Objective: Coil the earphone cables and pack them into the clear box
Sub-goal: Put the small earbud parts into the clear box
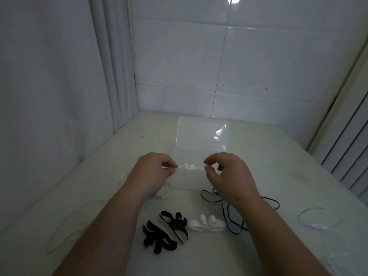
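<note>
— Any writing to read here, a brand or a number?

— None that can be read. The clear box (201,140) shows only glare on its raised lid, no label.

— And the white cable (318,218) to the right of the box?

— A small pale piece on it carries a faint dark mark, too blurred to read.

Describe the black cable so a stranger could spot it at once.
Start at the clear box in the middle of the table. Just below its right corner, under the right hand, lies the black cable in loose loops. It is the only dark cord; the others are white.
</note>
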Demonstrator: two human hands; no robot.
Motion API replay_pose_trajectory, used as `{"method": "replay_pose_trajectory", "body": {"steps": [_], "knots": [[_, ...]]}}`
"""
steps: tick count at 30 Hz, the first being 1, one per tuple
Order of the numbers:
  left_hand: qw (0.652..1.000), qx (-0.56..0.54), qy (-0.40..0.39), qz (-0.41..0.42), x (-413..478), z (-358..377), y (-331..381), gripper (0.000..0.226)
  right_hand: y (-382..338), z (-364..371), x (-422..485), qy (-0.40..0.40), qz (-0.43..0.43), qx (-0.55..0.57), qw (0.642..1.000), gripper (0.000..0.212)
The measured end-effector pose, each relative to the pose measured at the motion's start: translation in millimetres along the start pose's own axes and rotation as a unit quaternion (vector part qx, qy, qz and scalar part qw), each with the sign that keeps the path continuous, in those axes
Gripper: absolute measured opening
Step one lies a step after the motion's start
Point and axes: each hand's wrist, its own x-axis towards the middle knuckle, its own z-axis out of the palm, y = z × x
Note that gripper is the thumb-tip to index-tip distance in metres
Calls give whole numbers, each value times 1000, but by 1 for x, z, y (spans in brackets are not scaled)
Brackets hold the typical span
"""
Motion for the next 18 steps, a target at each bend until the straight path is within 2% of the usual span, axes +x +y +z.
{"method": "replay_pose_trajectory", "body": {"steps": [2,5,9,11,14,18], "knots": [[1000,0,2,0,0,0,0,9,0,-10,-5,-31,26,65,997,9],[1000,3,7,-1,-1,1,1,9,-3,-25,-10,-185,43,75,979,7],[1000,4,5,-7,-1,0,1,7,-8,-29,-11,-371,28,35,927,33],[1000,5,3,-3,-1,0,1,8,-7,-28,-14,-437,25,-25,899,47],[1000,9,3,3,-1,0,2,8,-3,-24,-16,-440,14,-95,893,37],[1000,17,3,8,-2,-1,3,7,-3,-24,-15,-405,-2,-97,909,22]]}}
